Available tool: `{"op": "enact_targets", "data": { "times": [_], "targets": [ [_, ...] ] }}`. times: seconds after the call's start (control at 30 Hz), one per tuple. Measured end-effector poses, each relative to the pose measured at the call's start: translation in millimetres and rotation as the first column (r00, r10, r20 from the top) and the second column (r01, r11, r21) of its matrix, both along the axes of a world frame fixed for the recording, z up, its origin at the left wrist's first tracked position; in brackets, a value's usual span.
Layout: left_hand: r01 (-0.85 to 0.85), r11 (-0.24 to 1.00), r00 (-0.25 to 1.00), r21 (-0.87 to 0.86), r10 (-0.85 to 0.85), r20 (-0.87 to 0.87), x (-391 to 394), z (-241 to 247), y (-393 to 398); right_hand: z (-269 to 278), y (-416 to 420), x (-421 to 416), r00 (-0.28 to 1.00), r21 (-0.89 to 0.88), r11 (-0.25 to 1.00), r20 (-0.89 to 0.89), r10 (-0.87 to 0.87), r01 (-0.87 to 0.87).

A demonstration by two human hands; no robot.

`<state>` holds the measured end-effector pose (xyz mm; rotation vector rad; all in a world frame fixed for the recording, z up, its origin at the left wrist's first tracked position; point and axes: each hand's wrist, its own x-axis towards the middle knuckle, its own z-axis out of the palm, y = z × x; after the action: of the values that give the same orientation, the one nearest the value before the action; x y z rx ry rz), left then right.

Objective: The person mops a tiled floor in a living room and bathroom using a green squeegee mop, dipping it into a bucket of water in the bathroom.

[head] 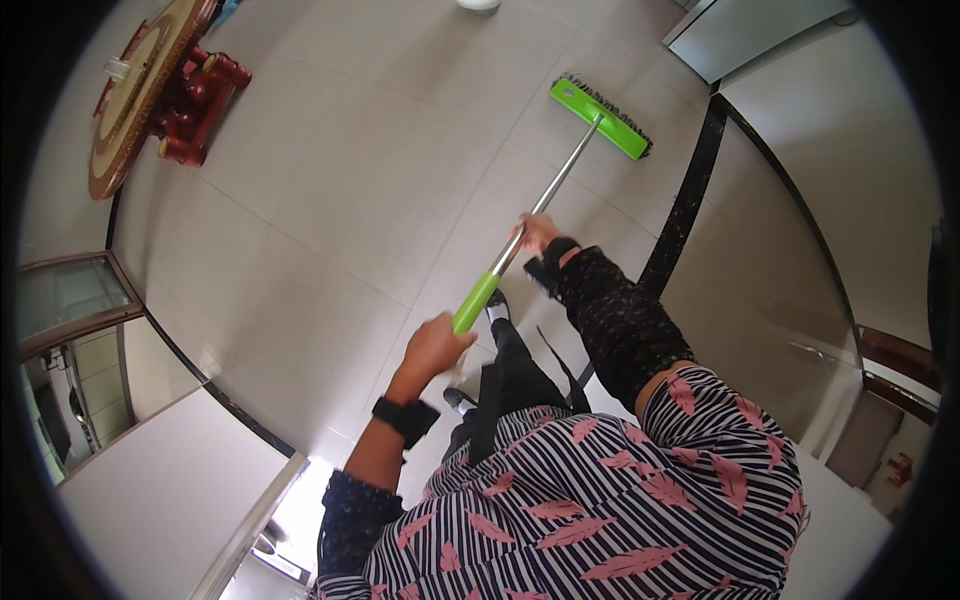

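Observation:
A long-handled floor brush runs from the lower middle up to the right, its green head (pixel 600 120) and dark bristles resting on the tiled floor. My left hand (pixel 437 346) is wrapped around the top end of its green grip (pixel 477 301). Farther down, my right hand (pixel 537 232) holds the bare metal pole (pixel 561 176). Both wrists wear black bands. Parts of the fingers are blurred or hidden behind the pole.
Pale floor tiles (pixel 337 210) spread around my feet. A round table (pixel 146 97) with a red carved base stands at upper left. A black floor strip (pixel 686 199) runs along the right, near a pale cabinet (pixel 750 37). A white object (pixel 478 5) sits at the top edge.

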<state>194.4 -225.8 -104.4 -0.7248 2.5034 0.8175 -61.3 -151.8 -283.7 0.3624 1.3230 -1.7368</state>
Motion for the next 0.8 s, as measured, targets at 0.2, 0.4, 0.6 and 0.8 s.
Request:
{"op": "enact_targets", "data": {
  "times": [0.2,0.4,0.6,0.8],
  "targets": [
    [-0.173,0.980,0.982,0.097,0.164,0.097,128,-2,-21,-17,-15,113,0.844,0.055,0.844,-0.026,0.535,-0.533],
    [-0.360,0.896,0.910,0.260,0.276,0.309,290,21,-91,-7,-55,245,0.587,-0.063,0.663,0.409,0.699,-0.746],
    [-0.385,0.915,0.877,0.120,0.322,0.357,323,88,-101,-42,-51,230,0.901,0.197,0.950,0.410,0.143,-0.241],
    [-0.282,0.940,0.931,-0.192,0.317,0.182,320,167,-103,-73,-38,231,0.032,0.572,0.469,-0.611,0.791,-0.673]
  ]
}}
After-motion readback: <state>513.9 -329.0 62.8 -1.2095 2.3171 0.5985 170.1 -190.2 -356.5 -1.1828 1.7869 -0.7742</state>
